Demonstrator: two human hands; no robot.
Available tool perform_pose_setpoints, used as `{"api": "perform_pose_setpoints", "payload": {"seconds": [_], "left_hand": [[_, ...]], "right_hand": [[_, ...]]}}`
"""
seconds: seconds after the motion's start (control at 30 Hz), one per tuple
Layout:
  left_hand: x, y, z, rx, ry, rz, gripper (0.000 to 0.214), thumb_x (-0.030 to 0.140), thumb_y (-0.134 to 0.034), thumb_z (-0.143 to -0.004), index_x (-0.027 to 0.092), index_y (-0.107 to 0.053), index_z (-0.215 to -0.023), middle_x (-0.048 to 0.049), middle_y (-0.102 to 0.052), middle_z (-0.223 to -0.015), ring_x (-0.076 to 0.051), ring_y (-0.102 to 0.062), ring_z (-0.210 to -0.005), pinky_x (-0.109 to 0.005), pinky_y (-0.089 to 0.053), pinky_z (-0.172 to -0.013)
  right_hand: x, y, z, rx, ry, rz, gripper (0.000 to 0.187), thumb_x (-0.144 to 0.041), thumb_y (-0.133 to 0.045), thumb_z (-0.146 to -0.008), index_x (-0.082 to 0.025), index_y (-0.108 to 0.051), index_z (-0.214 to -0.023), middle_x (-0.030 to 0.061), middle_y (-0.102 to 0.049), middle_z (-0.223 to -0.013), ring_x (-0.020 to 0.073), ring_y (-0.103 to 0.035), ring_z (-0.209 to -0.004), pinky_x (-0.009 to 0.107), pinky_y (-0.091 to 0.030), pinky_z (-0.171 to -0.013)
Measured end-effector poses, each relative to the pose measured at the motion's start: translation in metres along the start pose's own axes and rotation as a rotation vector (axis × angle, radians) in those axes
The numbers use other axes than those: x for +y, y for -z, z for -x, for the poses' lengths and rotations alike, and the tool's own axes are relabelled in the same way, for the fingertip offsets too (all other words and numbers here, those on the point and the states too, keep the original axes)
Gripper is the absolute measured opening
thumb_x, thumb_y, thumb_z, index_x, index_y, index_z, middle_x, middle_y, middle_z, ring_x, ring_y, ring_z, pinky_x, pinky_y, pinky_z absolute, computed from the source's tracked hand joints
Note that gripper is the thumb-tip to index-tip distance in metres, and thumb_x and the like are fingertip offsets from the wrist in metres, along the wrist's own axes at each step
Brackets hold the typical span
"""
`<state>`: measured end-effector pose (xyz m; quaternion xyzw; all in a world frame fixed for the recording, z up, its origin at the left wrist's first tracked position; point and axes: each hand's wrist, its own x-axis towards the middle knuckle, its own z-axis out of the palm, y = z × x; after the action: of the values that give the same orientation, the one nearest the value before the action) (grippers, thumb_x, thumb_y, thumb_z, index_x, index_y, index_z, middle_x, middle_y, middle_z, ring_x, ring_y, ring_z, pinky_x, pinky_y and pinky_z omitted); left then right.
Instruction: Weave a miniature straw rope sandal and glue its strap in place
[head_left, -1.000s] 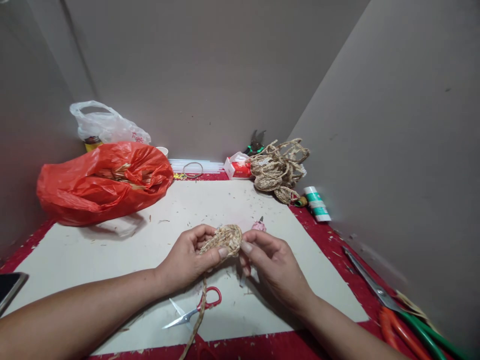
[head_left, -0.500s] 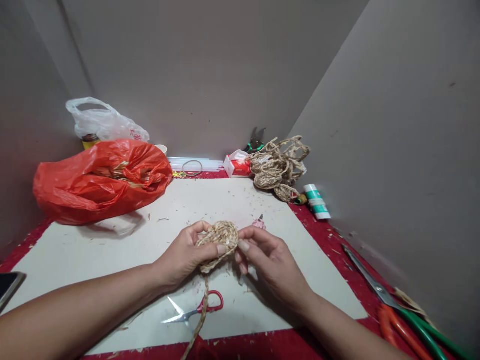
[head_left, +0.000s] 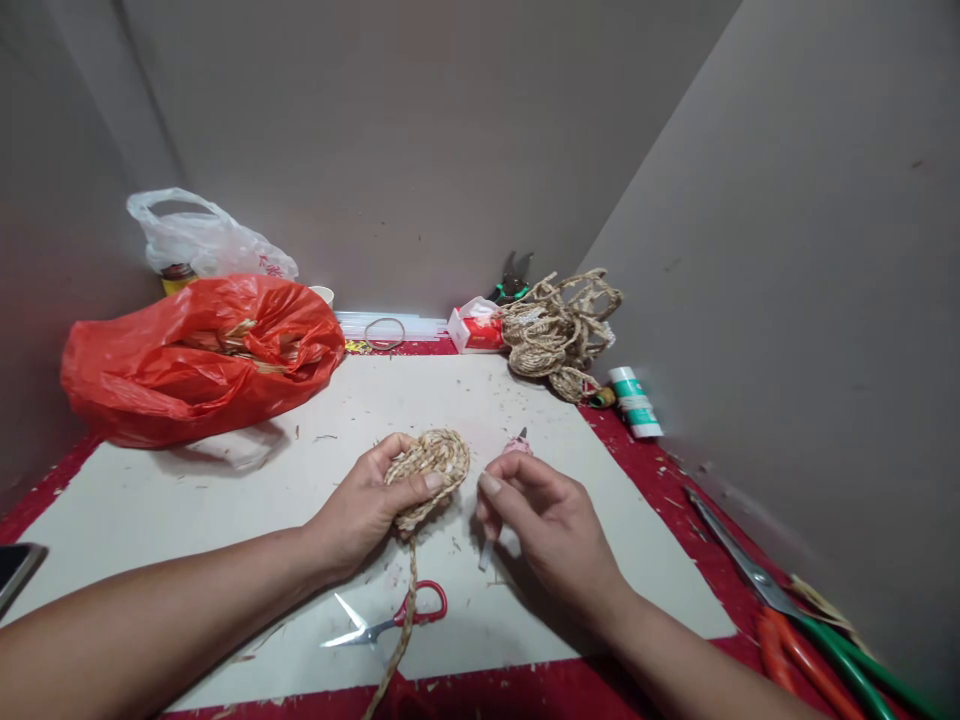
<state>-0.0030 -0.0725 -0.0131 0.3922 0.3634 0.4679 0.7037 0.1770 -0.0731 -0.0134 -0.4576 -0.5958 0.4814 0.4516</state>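
My left hand (head_left: 379,495) grips an oval coil of braided straw rope (head_left: 433,460), thumb across its face and fingers behind. The rope's loose tail (head_left: 409,615) hangs from the coil's lower end over small red-handled scissors (head_left: 367,630), which lie with blades parted. Just right of the coil and apart from it, my right hand (head_left: 540,510) has thumb and forefinger pinched together; anything between them is too small to make out. Behind that hand shows a pink object with a dark tip (head_left: 519,443), mostly hidden. A pale translucent rod (head_left: 485,555) pokes out below the fingers.
A red plastic bag (head_left: 202,370) of straw sits left on the white sheet (head_left: 390,390). At the back are translucent sticks (head_left: 397,328), a red-and-white box (head_left: 476,330), pruners (head_left: 514,275) and a rope bundle (head_left: 559,335). Large shears (head_left: 765,585) lie right; a phone (head_left: 19,570) left.
My right fingertips have come away from the coil's right edge, leaving a gap. The left hand has shifted the coil slightly left and up.
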Motion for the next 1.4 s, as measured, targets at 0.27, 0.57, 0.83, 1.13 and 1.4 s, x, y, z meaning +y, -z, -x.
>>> {"api": "perform_pose_setpoints", "payload": {"seconds": [0.27, 0.57, 0.83, 1.13, 1.4], "left_hand": [[-0.003, 0.003, 0.001, 0.017, -0.057, -0.069, 0.021, 0.024, -0.066, -0.084, 0.016, -0.056, -0.101, -0.0004, -0.063, -0.089, -0.01, -0.057, -0.077, -0.023, -0.043, -0.073], [-0.002, 0.005, -0.001, 0.063, -0.064, -0.123, 0.008, 0.02, -0.058, -0.085, 0.016, -0.055, -0.091, 0.0013, -0.06, -0.08, -0.01, -0.054, -0.072, -0.022, -0.042, -0.068], [-0.006, 0.007, -0.004, 0.07, -0.033, -0.121, 0.015, 0.029, -0.05, -0.089, 0.017, -0.051, -0.096, -0.0008, -0.061, -0.071, -0.009, -0.045, -0.049, -0.02, -0.035, -0.043], [-0.007, 0.009, -0.004, 0.089, -0.05, -0.13, 0.021, 0.033, -0.047, -0.091, 0.015, -0.052, -0.101, -0.0026, -0.064, -0.074, -0.008, -0.046, -0.048, -0.02, -0.038, -0.043], [-0.006, 0.004, -0.003, 0.063, -0.055, -0.1, 0.027, 0.036, -0.053, -0.09, 0.014, -0.052, -0.106, -0.0022, -0.062, -0.074, -0.007, -0.048, -0.049, -0.017, -0.04, -0.042]], "right_hand": [[0.004, 0.0, 0.009, 0.012, 0.417, 0.343, 0.002, -0.021, -0.055, -0.089, -0.021, -0.056, -0.089, -0.0006, -0.061, -0.067, 0.012, -0.058, -0.054, 0.024, -0.048, -0.051], [0.006, 0.001, 0.007, 0.004, 0.719, 0.55, 0.02, -0.013, -0.054, -0.087, -0.02, -0.055, -0.106, -0.002, -0.064, -0.068, 0.0103, -0.062, -0.055, 0.021, -0.05, -0.054], [0.009, 0.002, 0.008, 0.019, 0.723, 0.591, 0.02, -0.015, -0.054, -0.088, -0.021, -0.055, -0.107, -0.0018, -0.064, -0.07, 0.0103, -0.063, -0.057, 0.021, -0.051, -0.056], [0.013, 0.002, 0.009, 0.02, 0.753, 0.58, 0.044, -0.012, -0.053, -0.088, -0.021, -0.047, -0.131, -0.002, -0.064, -0.071, 0.0111, -0.062, -0.058, 0.023, -0.052, -0.059], [0.02, 0.0, 0.008, -0.143, 0.688, 0.633, 0.071, -0.014, -0.051, -0.089, -0.018, -0.02, -0.152, -0.0001, -0.064, -0.073, 0.0139, -0.061, -0.058, 0.028, -0.052, -0.057]]}}
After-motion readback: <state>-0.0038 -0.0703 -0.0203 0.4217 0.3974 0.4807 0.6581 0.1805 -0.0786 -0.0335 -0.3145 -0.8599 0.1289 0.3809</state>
